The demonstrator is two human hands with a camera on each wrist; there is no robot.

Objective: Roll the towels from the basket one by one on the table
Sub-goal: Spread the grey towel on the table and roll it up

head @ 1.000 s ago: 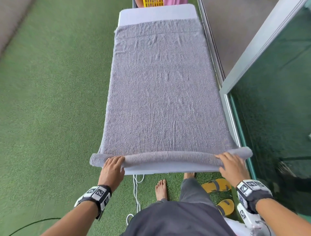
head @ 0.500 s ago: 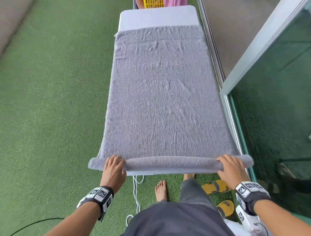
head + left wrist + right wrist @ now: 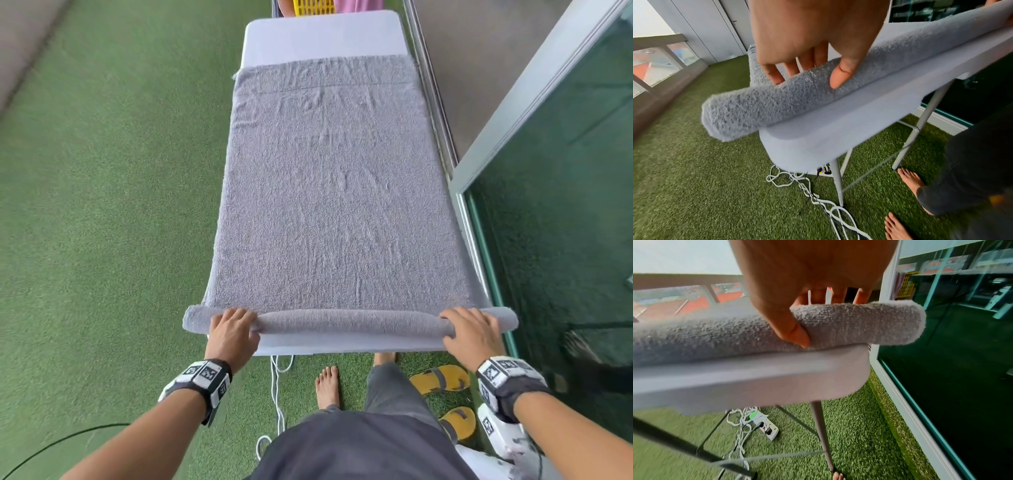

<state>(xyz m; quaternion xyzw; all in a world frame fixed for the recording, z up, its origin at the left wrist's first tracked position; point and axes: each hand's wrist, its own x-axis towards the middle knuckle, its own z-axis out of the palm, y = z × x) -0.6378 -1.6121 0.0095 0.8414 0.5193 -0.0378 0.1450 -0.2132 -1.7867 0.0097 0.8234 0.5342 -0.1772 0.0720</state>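
Observation:
A grey towel lies spread along the white table. Its near end is wound into a roll at the table's near edge. My left hand grips the roll's left part, fingers over the top and thumb on the near side; in the left wrist view the roll sticks out past the table corner below the hand. My right hand grips the right part the same way; the right wrist view shows the roll under my thumb. A yellow basket peeks beyond the far end.
A glass door and metal track run close along the table's right side. Yellow sandals and my bare feet stand on the green turf below. White cables and a power strip lie under the table, between its thin legs.
The roll has grown thicker under both hands. The towel's far edge has slid toward me, baring more white table at the far end.

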